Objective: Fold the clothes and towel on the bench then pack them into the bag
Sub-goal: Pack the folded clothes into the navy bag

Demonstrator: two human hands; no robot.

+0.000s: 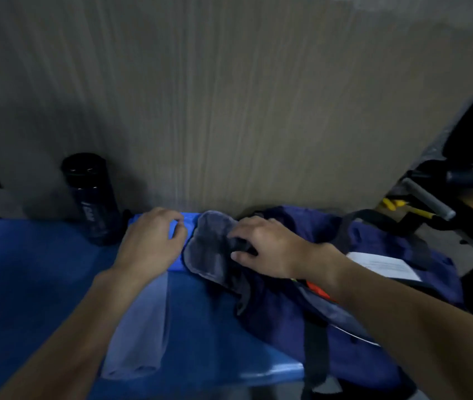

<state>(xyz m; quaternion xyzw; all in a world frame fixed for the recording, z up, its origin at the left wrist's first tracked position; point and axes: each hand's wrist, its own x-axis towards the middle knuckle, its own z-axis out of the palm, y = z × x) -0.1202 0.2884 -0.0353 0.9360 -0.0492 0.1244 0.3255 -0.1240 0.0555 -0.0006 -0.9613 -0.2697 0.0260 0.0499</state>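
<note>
A plush grey towel point(209, 249), draped over the edge of a navy fabric bag point(374, 235), is gripped by the right hand point(267, 249), fingers bent onto it. A bright blue folded cloth point(192, 223) on the blue bench point(27, 269) is pinched by the left hand point(148, 241). A white printed sheet point(385, 265) is seen on the bag.

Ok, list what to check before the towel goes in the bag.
1. Right hand grips towel: ok.
2. Towel folded: not ok, it lies bunched.
3. Bag mouth open: cannot tell, towel and arm cover it.
4. Left hand free: not ok, it rests on the blue cloth.
5. Grey garment folded on bench: ok.
6. Bottle out of the way: ok, upright, on the side away from the bag.
</note>
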